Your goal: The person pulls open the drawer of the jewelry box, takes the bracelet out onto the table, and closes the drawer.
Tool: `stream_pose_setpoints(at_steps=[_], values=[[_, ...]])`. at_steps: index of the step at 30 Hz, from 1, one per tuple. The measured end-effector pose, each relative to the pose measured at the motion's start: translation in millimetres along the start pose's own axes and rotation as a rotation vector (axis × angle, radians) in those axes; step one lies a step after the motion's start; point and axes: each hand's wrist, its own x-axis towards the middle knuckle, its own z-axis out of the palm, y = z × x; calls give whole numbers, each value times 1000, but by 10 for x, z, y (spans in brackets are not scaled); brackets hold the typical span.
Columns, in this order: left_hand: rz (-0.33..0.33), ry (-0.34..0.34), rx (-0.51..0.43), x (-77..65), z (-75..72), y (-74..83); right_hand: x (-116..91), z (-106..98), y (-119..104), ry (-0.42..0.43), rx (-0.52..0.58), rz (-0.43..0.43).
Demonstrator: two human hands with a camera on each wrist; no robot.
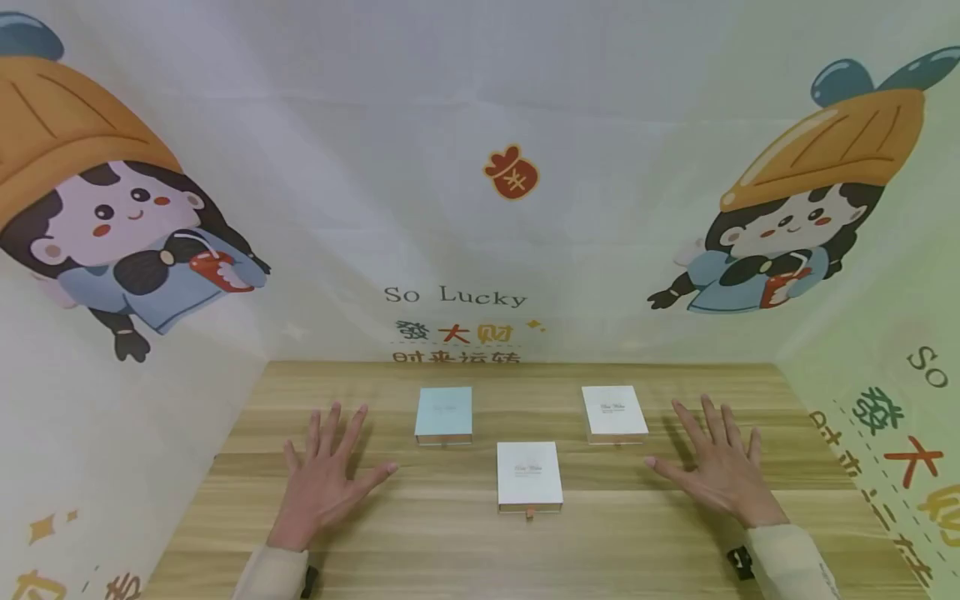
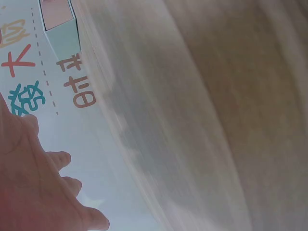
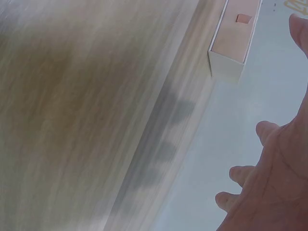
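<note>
Three small flat boxes lie on a wood-grain table. A light blue box (image 1: 444, 412) sits back left of centre, a white box (image 1: 613, 411) back right, and another white box (image 1: 528, 473) nearer the front, a small tab on its front edge. My left hand (image 1: 326, 475), fingers spread, is left of the blue box and apart from it. On the other side my right hand (image 1: 720, 467) spreads its fingers to the right of the back white box, holding nothing. Each wrist view shows a pinkish box front, one on the blue box (image 2: 65, 36), one on the white box (image 3: 230, 67).
The table (image 1: 450, 550) meets a pale printed cloth backdrop (image 1: 337, 192) at the back and on both sides. Cartoon figures and lettering decorate the cloth. Pale sleeves (image 1: 791, 558) cover the forearms, with dark bands near the wrists.
</note>
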Motion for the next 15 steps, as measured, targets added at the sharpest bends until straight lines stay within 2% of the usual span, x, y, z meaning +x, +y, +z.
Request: stream_pose_setpoints(at_steps=[5,15], values=[[0,-2,-23,1,-2,14,10,-19,-52,3,12,-14],[29,-3,-129,61,7,66,38,-4,-193,11,53,-57]])
